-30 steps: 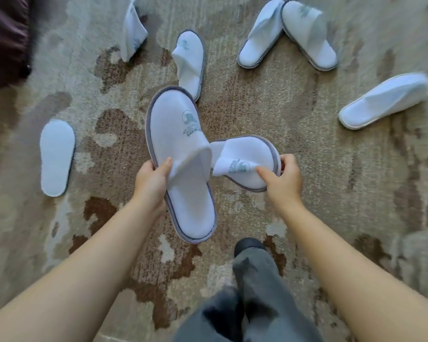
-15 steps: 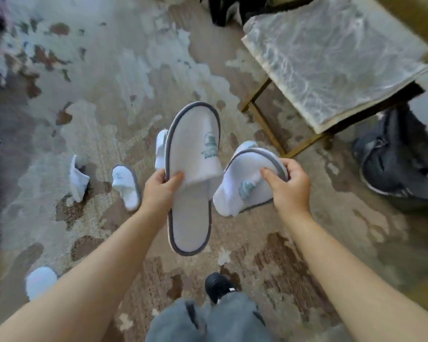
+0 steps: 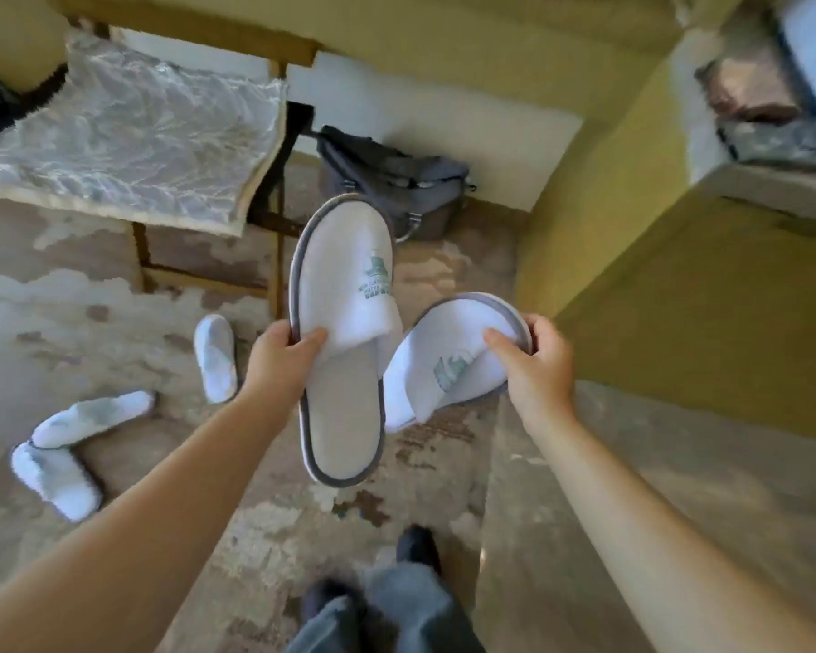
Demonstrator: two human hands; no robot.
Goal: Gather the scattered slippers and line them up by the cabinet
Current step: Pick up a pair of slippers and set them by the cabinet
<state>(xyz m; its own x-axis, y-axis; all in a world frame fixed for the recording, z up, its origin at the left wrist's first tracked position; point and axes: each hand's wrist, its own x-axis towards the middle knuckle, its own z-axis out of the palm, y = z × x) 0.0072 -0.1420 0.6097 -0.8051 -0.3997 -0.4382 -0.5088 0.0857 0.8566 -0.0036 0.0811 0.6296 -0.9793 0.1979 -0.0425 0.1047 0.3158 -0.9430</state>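
- Cabinet (image 3: 707,294): yellow, standing at the right, its corner just beyond the right hand; a pale surface runs along its base.
- Carpet (image 3: 67,322): patchy beige and brown, covering the floor on the left and centre.
- Chair (image 3: 128,139): wooden frame with a plastic-wrapped cushion, upper left, well apart from the cabinet.
- Bag (image 3: 396,176): dark grey, on the floor against the wall, between chair and cabinet.
- Long slipper (image 3: 345,360): white with grey trim and a green logo, held in the air, toe pointing away, heel hanging toward the person.
- Second slipper (image 3: 453,365): held beside the first, tilted, its lower edge touching the long slipper's side.
- Left hand (image 3: 279,360): grips the long slipper's left edge at mid-length, thumb on top of the strap, fingers curled beneath; forearm stretched forward.
- Right hand (image 3: 533,365): pinches the second slipper's toe rim, thumb on top; forearm stretched forward.
- Three loose slippers lie on the carpet at left: one (image 3: 215,358) near the chair leg, two (image 3: 93,419) (image 3: 57,480) touching in a V.
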